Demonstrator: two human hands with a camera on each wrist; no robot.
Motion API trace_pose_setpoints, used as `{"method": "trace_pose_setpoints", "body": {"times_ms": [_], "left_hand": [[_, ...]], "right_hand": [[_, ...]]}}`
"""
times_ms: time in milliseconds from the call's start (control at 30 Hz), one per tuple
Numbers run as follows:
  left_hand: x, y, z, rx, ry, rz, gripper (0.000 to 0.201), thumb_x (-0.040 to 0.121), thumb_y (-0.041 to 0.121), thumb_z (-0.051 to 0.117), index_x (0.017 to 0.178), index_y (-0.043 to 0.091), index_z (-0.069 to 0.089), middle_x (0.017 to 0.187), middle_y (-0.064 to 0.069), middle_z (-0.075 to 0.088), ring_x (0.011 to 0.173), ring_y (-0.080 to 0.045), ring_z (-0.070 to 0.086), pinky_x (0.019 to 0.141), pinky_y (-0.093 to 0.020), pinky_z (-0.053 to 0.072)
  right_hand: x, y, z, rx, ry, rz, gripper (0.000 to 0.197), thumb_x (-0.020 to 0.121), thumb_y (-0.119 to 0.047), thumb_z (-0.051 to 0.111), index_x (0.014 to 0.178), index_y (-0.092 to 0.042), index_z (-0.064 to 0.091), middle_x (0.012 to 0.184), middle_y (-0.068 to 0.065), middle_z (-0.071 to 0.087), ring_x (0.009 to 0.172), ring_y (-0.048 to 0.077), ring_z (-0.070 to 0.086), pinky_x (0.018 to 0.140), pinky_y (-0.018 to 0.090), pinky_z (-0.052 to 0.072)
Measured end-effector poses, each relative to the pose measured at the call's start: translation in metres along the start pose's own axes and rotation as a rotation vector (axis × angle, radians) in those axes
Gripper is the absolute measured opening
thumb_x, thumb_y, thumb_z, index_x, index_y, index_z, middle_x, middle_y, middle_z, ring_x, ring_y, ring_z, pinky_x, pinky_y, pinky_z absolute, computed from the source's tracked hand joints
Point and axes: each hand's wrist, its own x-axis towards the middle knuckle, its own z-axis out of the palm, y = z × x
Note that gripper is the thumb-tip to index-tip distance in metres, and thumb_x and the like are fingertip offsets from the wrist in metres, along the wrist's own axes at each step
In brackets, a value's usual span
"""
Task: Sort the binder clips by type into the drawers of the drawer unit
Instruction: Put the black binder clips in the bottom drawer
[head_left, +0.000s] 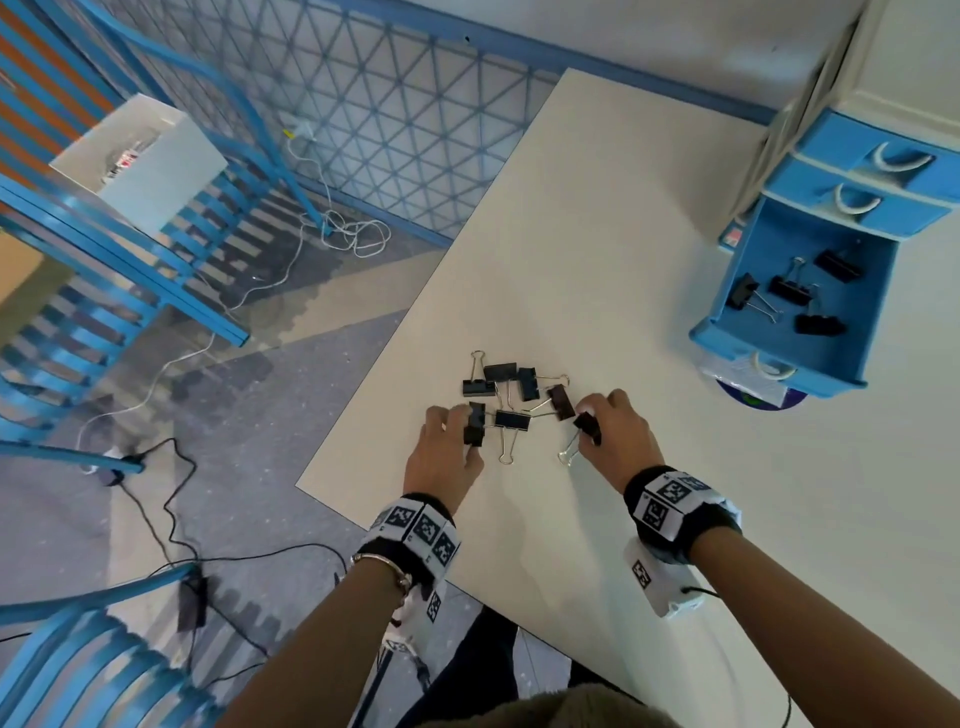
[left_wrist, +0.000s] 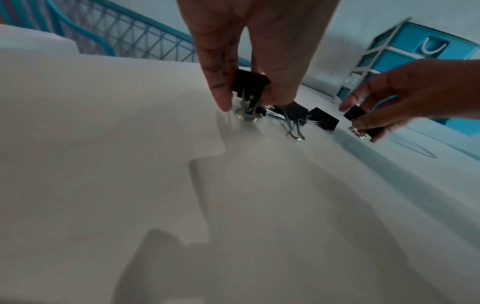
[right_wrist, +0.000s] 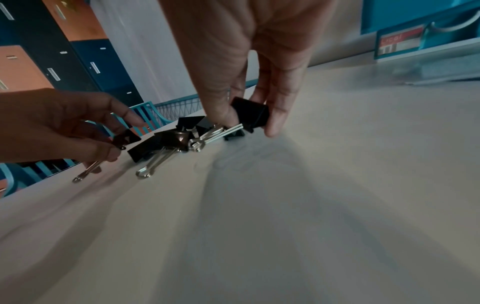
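Observation:
Several black binder clips (head_left: 511, 395) with silver wire handles lie in a loose pile on the white table (head_left: 597, 249). My left hand (head_left: 441, 447) pinches one black clip (head_left: 475, 423) at the pile's left edge, seen between thumb and fingers as a clip (left_wrist: 249, 82) in the left wrist view. My right hand (head_left: 613, 431) pinches another black clip (head_left: 588, 427) at the pile's right edge; that clip (right_wrist: 250, 114) shows its handles pointing down. The blue drawer unit (head_left: 862, 171) stands at the right, its lowest drawer (head_left: 800, 312) pulled open with several black clips inside.
Two upper drawers (head_left: 878, 156) of the unit are closed. A purple round object (head_left: 753, 397) sits under the open drawer. Blue chairs (head_left: 104, 291) and cables (head_left: 171, 519) are on the floor left of the table. The table's left edge runs just beside my left hand.

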Motion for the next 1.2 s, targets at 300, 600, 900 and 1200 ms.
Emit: {"method": "trace_pose_setpoints", "body": {"times_ms": [300, 600, 900, 1200], "left_hand": [[0.021, 0.01, -0.001, 0.28, -0.184, 0.07, 0.058, 0.084, 0.007, 0.052, 0.136, 0.019, 0.029, 0.137, -0.011, 0.029, 0.108, -0.028, 0.047, 0.073, -0.035, 0.05], [0.026, 0.017, -0.002, 0.308, -0.178, 0.056, 0.04, 0.085, 0.005, 0.049, 0.124, 0.009, 0.039, 0.128, -0.012, 0.039, 0.093, -0.03, 0.056, 0.072, -0.035, 0.048], [0.017, 0.016, -0.005, 0.097, -0.082, -0.067, 0.043, 0.087, 0.013, 0.053, 0.128, 0.007, 0.043, 0.126, -0.018, 0.047, 0.102, -0.038, 0.056, 0.088, -0.042, 0.046], [0.023, 0.073, -0.049, 0.243, -0.06, -0.07, 0.027, 0.081, 0.013, 0.06, 0.104, 0.0, 0.058, 0.087, -0.017, 0.059, 0.08, -0.032, 0.053, 0.07, -0.035, 0.04]], "right_hand": [[0.029, -0.023, 0.009, -0.05, -0.06, -0.043, 0.042, 0.085, 0.0, 0.05, 0.125, -0.011, 0.047, 0.118, 0.019, 0.041, 0.1, 0.037, 0.053, 0.08, 0.042, 0.05], [0.033, -0.026, 0.012, -0.087, -0.06, 0.046, 0.031, 0.086, 0.006, 0.045, 0.115, -0.006, 0.049, 0.117, 0.019, 0.046, 0.098, 0.037, 0.056, 0.079, 0.041, 0.049], [0.011, -0.005, -0.004, -0.048, -0.088, 0.03, 0.052, 0.087, 0.005, 0.04, 0.136, -0.01, 0.033, 0.118, 0.02, 0.054, 0.109, 0.037, 0.053, 0.087, 0.041, 0.047], [-0.024, 0.049, -0.105, 0.173, 0.029, -0.025, 0.022, 0.078, -0.001, 0.054, 0.089, -0.011, 0.07, 0.091, 0.014, 0.072, 0.087, 0.031, 0.062, 0.074, 0.029, 0.049]]}}
